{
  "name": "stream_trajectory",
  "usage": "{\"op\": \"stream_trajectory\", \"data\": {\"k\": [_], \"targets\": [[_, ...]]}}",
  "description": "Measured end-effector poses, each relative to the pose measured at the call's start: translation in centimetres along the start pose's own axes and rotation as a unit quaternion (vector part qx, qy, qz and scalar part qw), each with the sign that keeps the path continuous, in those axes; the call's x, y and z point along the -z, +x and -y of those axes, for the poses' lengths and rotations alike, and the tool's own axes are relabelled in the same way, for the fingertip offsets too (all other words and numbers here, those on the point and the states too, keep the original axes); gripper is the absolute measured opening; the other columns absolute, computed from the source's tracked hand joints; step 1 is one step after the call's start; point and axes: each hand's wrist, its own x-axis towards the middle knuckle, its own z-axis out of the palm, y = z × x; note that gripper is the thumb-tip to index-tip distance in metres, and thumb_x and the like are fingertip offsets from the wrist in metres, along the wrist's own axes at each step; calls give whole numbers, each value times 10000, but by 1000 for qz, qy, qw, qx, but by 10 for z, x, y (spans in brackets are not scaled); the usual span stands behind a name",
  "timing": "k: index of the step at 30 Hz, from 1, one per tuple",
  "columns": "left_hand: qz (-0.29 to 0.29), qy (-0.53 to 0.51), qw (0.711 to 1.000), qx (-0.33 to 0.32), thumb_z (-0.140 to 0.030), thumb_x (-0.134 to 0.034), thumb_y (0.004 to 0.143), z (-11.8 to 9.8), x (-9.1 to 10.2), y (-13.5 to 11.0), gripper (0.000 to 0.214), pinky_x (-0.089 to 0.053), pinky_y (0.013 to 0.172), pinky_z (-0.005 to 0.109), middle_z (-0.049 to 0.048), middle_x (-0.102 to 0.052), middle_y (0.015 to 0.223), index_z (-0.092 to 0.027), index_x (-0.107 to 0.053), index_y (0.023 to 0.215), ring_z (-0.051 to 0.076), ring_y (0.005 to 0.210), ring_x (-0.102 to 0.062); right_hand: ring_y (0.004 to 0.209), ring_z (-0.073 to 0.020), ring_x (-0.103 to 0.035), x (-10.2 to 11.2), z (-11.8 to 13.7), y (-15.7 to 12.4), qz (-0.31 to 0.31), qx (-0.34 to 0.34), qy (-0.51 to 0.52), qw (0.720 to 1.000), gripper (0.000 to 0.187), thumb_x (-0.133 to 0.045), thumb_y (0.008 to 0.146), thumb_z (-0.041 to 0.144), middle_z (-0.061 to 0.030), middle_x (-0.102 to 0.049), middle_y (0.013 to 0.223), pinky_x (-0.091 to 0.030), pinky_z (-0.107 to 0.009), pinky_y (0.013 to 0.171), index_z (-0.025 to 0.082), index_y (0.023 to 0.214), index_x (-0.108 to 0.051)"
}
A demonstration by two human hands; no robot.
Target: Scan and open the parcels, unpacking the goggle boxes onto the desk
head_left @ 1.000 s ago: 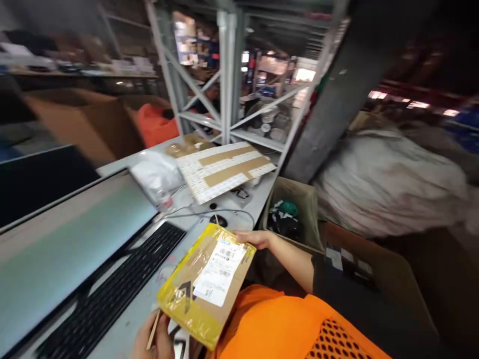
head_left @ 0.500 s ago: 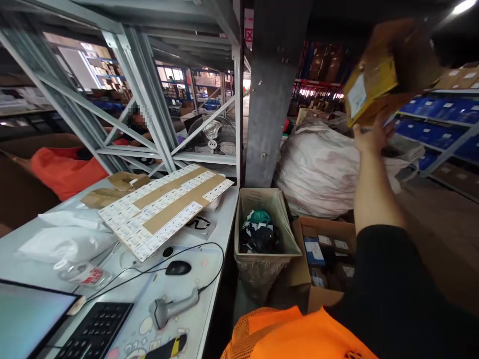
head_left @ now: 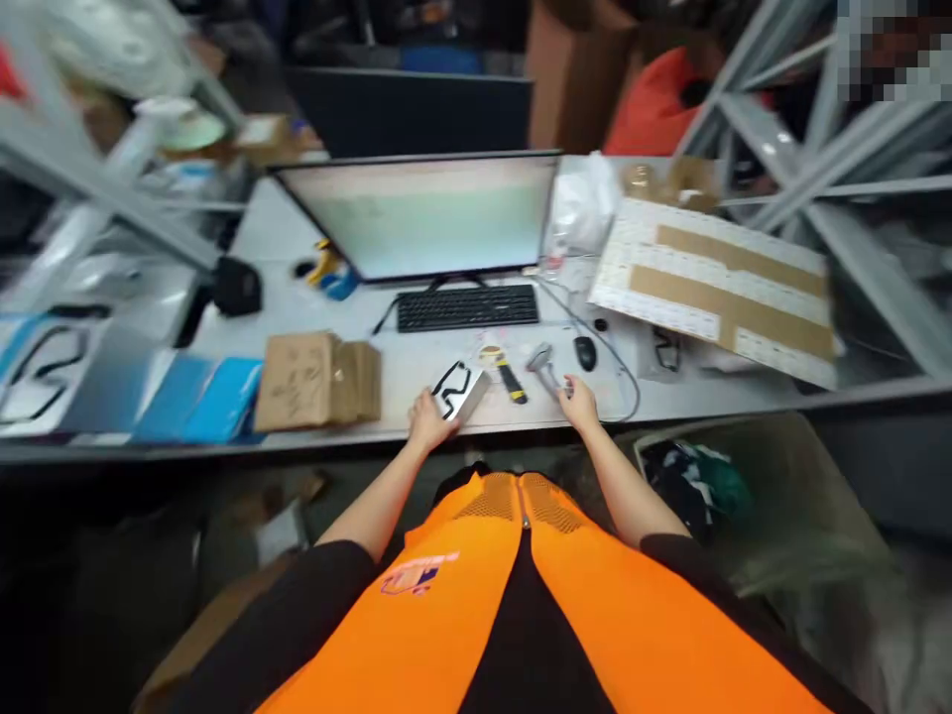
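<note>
At the front edge of the desk, my left hand [head_left: 429, 420] is closed on a small white box [head_left: 459, 390] with a black wavy line on its top. The box is tilted a little above or on the desk; I cannot tell which. My right hand [head_left: 578, 403] has its fingers round the handle of a grey barcode scanner [head_left: 542, 363], whose head points away to the left. Between the hands lies a yellow and black cutter [head_left: 511, 379].
Brown cardboard boxes [head_left: 301, 382] and blue packets [head_left: 215, 397] line the desk's left side. Behind the hands stand a keyboard [head_left: 467, 307] and a monitor [head_left: 431, 218]. A mouse [head_left: 585, 352] and a labelled cardboard sheet [head_left: 714, 283] lie rightward. A lined bin [head_left: 788, 466] stands below right.
My view has swung left to face the desk. My right hand has let go of the yellow-taped carton and come down to the scanner. My left hand has come into view with the white box.
</note>
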Motion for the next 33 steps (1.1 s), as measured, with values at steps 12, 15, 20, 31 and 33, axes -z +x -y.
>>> {"op": "stream_trajectory", "data": {"k": [12,15,20,31,33], "targets": [[-246,-154,948,128,-364,-912,715,21,-19,-113,1085,-404,1264,568,206,-456,1557,-204,-327,1616,394,1499,-465,1422,-432,-544,-76,64,59,39,-149,-166,974,752,-615,958,307,-317,-564,1512,-449,-544,1160,65,1633,-388],[-251,-105,957,100,-300,-896,723,21,-16,-113,1082,-416,1253,581,202,-467,1553,-213,-314,1630,395,1490,-465,1182,-387,-689,-52,74,67,115,-132,-107,979,576,-686,941,427,-272,-711,1261,-574,-491,976,85,1399,-617],[-191,-46,979,57,-273,-859,758,26,-13,-96,1025,-425,1243,605,208,-491,1549,-201,-319,1626,403,1474,-469,517,-156,-559,26,97,64,425,-35,84,901,369,-773,889,504,-3,-623,627,-479,-266,519,158,1005,-715],[-190,1,980,56,-250,-844,746,16,10,-96,1035,-458,1232,605,207,-527,1553,-174,-349,1651,408,1469,-487,456,-122,-499,49,112,57,531,9,85,843,568,-814,795,719,17,-564,547,-416,-255,465,198,735,-596],[-232,20,970,77,-286,-855,759,14,27,-115,1054,-478,1216,589,202,-523,1562,-195,-332,1670,405,1468,-493,493,-140,-525,32,103,66,473,-3,69,878,560,-802,776,729,11,-584,589,-458,-275,493,207,789,-599]]}}
